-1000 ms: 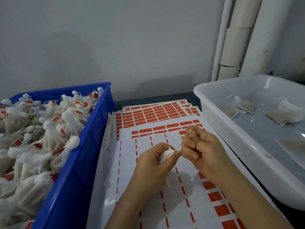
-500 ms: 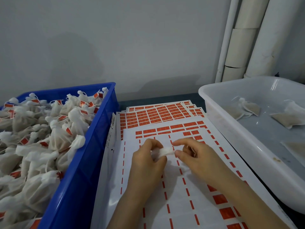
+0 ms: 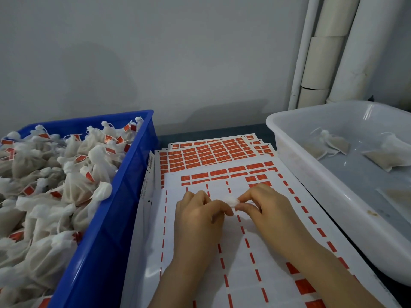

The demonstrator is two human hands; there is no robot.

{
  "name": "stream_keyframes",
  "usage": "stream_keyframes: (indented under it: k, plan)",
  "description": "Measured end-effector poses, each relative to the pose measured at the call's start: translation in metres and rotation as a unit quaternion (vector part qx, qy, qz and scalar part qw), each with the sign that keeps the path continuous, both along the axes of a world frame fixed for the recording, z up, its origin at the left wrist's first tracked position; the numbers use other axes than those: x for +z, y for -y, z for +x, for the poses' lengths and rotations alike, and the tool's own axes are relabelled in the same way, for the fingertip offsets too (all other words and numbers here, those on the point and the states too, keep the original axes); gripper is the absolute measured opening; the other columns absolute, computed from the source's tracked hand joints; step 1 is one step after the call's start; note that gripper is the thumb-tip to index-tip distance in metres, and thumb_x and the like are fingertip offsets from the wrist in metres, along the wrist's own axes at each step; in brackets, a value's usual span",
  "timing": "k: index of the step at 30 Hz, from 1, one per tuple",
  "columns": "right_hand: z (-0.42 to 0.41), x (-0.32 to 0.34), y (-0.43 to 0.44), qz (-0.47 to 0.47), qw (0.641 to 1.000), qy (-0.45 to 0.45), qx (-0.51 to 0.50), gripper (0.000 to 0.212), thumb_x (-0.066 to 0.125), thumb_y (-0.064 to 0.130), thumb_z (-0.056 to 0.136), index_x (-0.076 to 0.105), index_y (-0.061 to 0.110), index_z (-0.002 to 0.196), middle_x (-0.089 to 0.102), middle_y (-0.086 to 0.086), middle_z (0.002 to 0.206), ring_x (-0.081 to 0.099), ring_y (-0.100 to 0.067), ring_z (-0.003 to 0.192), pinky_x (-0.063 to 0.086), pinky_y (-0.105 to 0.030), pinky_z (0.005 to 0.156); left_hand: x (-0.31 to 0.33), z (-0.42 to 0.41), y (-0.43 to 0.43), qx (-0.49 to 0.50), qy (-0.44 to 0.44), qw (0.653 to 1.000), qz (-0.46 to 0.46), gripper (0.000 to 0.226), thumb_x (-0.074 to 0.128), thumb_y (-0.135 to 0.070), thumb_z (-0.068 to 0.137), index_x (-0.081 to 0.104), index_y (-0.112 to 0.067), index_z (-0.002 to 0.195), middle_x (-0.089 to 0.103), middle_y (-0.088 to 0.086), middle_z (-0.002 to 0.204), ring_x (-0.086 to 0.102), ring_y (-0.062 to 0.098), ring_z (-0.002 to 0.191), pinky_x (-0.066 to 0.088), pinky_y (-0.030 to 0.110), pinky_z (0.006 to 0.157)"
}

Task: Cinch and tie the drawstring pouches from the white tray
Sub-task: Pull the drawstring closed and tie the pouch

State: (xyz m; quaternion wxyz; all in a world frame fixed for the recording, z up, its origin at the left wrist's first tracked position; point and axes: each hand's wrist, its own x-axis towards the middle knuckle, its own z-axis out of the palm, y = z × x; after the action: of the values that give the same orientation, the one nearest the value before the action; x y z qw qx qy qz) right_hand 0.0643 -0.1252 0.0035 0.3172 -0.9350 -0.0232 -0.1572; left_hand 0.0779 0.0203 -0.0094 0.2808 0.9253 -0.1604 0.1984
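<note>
2 hands on 1 small pouch

Left hand [image 3: 198, 215] and right hand [image 3: 268, 210] pinch the white pouch [image 3: 231, 201] between them over the sticker sheets [image 3: 222, 241], beside the white tray [image 3: 311, 174].

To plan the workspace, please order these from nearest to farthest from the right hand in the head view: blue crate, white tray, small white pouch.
1. small white pouch, pinched by the right hand itself.
2. white tray, on its right side.
3. blue crate, far left, beyond the left hand.
</note>
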Motion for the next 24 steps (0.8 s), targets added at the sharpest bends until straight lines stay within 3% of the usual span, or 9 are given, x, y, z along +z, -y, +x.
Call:
stream_keyframes:
  k: [2,4,6,9,14,17,19,21,24]
  plan:
    - [0.002,-0.003,0.001,-0.027,1.0,0.003,-0.015,0.023,0.054,0.035,0.089,0.059,0.023,0.108,0.057,0.006,0.116,0.052,-0.006,0.097,0.039,-0.013,0.084,-0.001,-0.003,0.001,-0.005,-0.026,0.998,0.05,0.021,0.054,-0.039,0.09,0.069,-0.041,0.105,0.061,-0.016,0.09,0.039,0.006,0.08,0.026,0.006,0.073]
    - [0.001,-0.003,0.0,-0.03,0.999,0.011,-0.026,0.023,0.053,0.034,0.089,0.058,0.023,0.109,0.058,0.006,0.115,0.051,-0.005,0.095,0.038,-0.013,0.084,0.0,-0.008,0.004,-0.009,-0.084,0.996,0.038,0.026,0.049,-0.044,0.092,0.066,-0.043,0.111,0.066,-0.021,0.091,0.047,0.004,0.073,0.034,0.008,0.077]
    - [0.001,-0.004,-0.001,-0.029,0.999,0.031,-0.022,0.023,0.053,0.033,0.089,0.059,0.022,0.108,0.058,0.005,0.115,0.05,-0.006,0.096,0.037,-0.013,0.085,0.007,-0.011,0.009,0.0,-0.209,0.973,-0.102,0.024,0.047,-0.043,0.093,0.071,-0.037,0.093,0.063,-0.024,0.066,0.056,0.004,0.063,0.039,0.005,0.061]
    - [-0.001,-0.007,-0.007,-0.039,0.998,0.046,-0.001,0.027,0.051,0.036,0.089,0.059,0.021,0.11,0.056,0.004,0.118,0.049,-0.007,0.102,0.03,-0.007,0.082,0.018,-0.008,0.012,0.047,-0.335,0.884,-0.324,0.039,0.044,-0.045,0.094,0.066,-0.029,0.065,0.052,-0.013,0.041,0.053,-0.003,0.043,0.036,0.002,0.04]
    - [0.0,-0.007,-0.016,-0.055,0.997,0.045,0.016,0.053,0.03,0.051,0.077,0.061,0.017,0.105,0.057,0.001,0.113,0.036,-0.004,0.093,0.025,-0.01,0.082,0.021,-0.01,0.009,0.026,-0.39,0.832,-0.393,0.05,0.053,-0.051,0.086,0.063,-0.025,0.045,0.048,-0.007,0.043,0.043,0.0,0.036,0.036,0.006,0.041]
    - [-0.003,-0.003,-0.017,-0.074,0.996,0.05,0.019,0.028,0.058,0.035,0.08,0.068,0.014,0.094,0.062,-0.004,0.1,0.052,-0.017,0.091,0.035,-0.02,0.081,0.023,-0.011,0.009,0.0,-0.4,0.81,-0.429,0.038,0.055,-0.051,0.085,0.072,-0.034,0.056,0.054,-0.012,0.047,0.049,0.001,0.045,0.039,0.01,0.046]
    - [-0.005,-0.003,-0.019,-0.085,0.993,0.081,0.012,0.021,0.077,0.024,0.067,0.07,0.013,0.082,0.064,-0.007,0.087,0.059,-0.024,0.08,0.048,-0.028,0.069,0.022,-0.011,0.008,-0.007,-0.4,0.805,-0.439,0.031,0.057,-0.053,0.083,0.075,-0.032,0.067,0.064,-0.011,0.057,0.056,0.006,0.057,0.042,0.016,0.055]
    - [-0.005,-0.005,-0.021,-0.102,0.992,0.07,0.023,0.024,0.079,0.024,0.068,0.07,0.014,0.088,0.064,-0.007,0.099,0.058,-0.026,0.091,0.05,-0.033,0.077,0.022,-0.01,0.006,-0.005,-0.385,0.813,-0.436,0.03,0.06,-0.051,0.081,0.075,-0.026,0.075,0.071,-0.009,0.07,0.065,0.009,0.067,0.045,0.016,0.058]
    - [-0.002,-0.013,-0.017,-0.09,0.993,0.055,0.055,0.025,0.059,0.035,0.087,0.063,0.022,0.108,0.049,0.005,0.126,0.038,-0.013,0.116,0.027,-0.02,0.098,0.02,-0.008,0.005,0.026,-0.343,0.854,-0.391,0.019,0.061,-0.042,0.086,0.069,-0.026,0.078,0.07,-0.007,0.07,0.066,0.006,0.067,0.041,0.005,0.046]
